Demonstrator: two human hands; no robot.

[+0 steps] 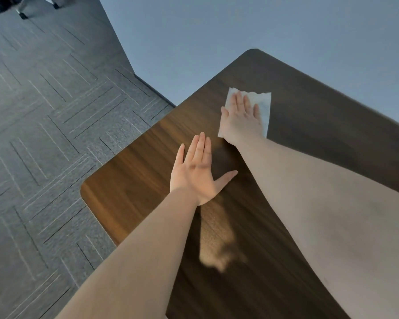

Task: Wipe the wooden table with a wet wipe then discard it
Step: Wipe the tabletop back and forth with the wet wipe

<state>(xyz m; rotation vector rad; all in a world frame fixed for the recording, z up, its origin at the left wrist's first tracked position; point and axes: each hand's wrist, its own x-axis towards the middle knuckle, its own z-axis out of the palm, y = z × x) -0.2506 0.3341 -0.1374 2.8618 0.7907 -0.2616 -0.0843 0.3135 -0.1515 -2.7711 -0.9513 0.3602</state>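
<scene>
A dark wooden table (129, 180) with rounded corners fills the middle and right of the view. A white wet wipe (264, 104) lies spread flat on it toward the far edge. My right hand (241, 118) presses flat on top of the wipe, fingers stretched out and pointing away from me. My left hand (197, 171) rests palm down on the bare wood nearer to me, fingers together, thumb out to the right, holding nothing.
Grey patterned carpet (44, 134) covers the floor to the left of the table. A pale blue-grey wall (240, 24) stands just behind the table's far edge. Chair wheels (21, 12) show at the top left corner.
</scene>
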